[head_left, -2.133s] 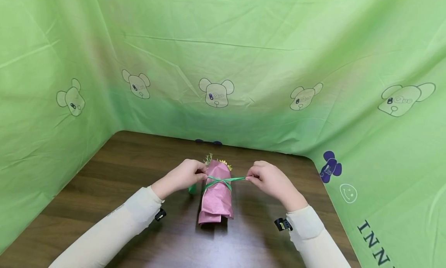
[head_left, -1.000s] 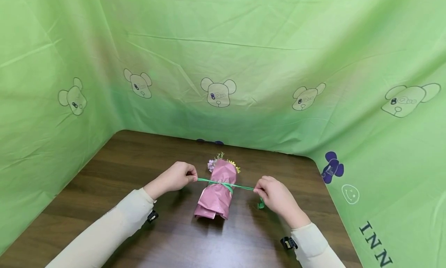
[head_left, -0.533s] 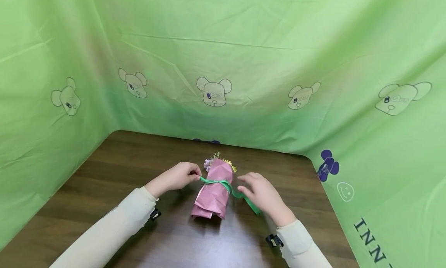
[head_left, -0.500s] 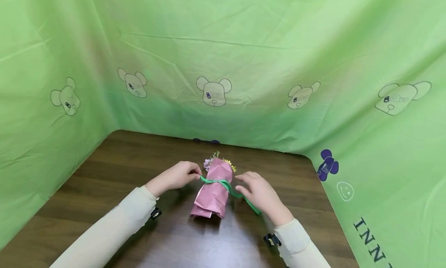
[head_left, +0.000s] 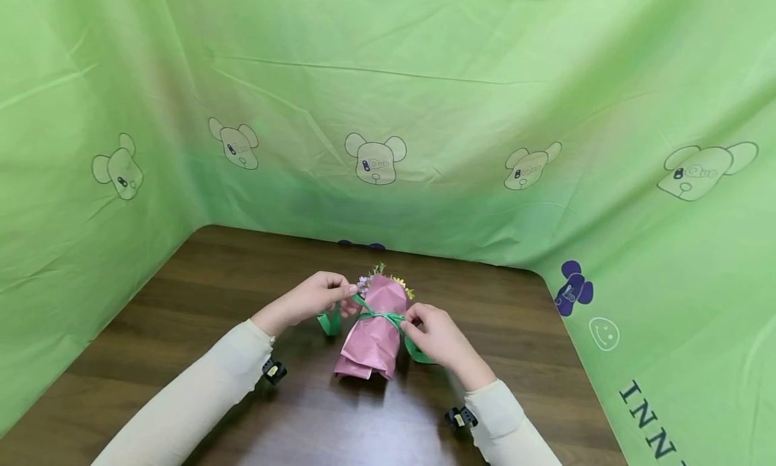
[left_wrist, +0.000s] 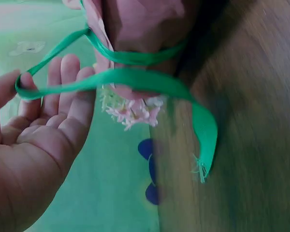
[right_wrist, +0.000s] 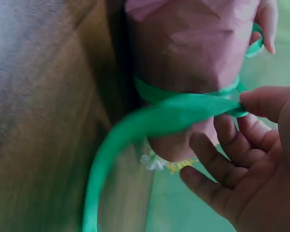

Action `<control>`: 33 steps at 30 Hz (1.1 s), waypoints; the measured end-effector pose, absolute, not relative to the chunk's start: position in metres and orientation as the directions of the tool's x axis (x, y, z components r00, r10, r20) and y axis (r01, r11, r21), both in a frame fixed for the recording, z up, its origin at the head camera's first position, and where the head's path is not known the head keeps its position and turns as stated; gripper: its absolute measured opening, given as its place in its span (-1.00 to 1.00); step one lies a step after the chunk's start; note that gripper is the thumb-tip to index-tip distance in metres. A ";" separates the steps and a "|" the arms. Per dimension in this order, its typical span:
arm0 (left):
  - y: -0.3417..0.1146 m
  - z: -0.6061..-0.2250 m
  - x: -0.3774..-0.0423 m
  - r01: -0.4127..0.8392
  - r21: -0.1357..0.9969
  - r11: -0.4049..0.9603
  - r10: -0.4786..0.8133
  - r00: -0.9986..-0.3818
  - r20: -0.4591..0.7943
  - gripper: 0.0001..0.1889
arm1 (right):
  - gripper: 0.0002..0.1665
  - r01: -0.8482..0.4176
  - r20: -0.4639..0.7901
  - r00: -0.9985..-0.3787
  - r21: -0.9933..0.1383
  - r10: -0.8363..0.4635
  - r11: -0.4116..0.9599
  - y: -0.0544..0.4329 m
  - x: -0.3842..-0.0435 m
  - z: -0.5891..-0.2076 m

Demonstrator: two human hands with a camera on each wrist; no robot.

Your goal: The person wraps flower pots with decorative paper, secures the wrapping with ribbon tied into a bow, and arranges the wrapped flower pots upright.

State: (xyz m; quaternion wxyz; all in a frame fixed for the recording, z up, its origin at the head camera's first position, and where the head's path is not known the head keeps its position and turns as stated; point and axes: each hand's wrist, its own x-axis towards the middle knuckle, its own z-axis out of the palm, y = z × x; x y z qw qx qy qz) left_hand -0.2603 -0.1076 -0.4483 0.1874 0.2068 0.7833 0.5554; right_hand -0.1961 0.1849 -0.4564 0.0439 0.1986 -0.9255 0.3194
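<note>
A small bouquet in pink wrapping paper (head_left: 372, 348) lies on the table, with purple and yellow flowers (head_left: 402, 287) showing at its far end. Green ribbon (head_left: 380, 315) circles its middle and crosses at the front. My left hand (head_left: 312, 301) pinches one ribbon end between thumb and index finger, left of the bouquet; in the left wrist view that ribbon loops over the fingertip and its frayed tail hangs free. At the bouquet's right edge my right hand (head_left: 439, 335) pinches the other end near the crossing, and its tail trails down toward the table.
The dark wooden table (head_left: 230, 284) has green cloth walls (head_left: 376, 82) with printed bear faces at its back and sides. Black wrist cameras (head_left: 462, 417) sit on both wrists.
First both hands pulled the ribbon taut sideways; then the right hand let go of its end. Now it pinches the ribbon again close to the bouquet, and the left hand has lifted its end.
</note>
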 end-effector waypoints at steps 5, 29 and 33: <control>-0.108 -0.447 -0.261 0.008 0.995 0.096 0.520 -0.853 -0.043 -0.74 | -0.78 -0.307 0.134 -0.944 -0.689 -0.302 0.656 0.194 -0.196 -0.449; -0.081 -0.446 -0.252 -0.178 0.929 -0.326 0.328 -0.943 -0.066 -0.85 | -0.71 -0.175 0.104 -0.968 -0.933 -0.229 0.313 0.201 -0.199 -0.437; -0.072 -0.445 -0.250 -0.174 0.933 -0.316 0.301 -0.950 -0.076 -0.87 | -0.77 -0.047 0.045 -0.992 -0.999 -0.116 0.020 0.189 -0.200 -0.445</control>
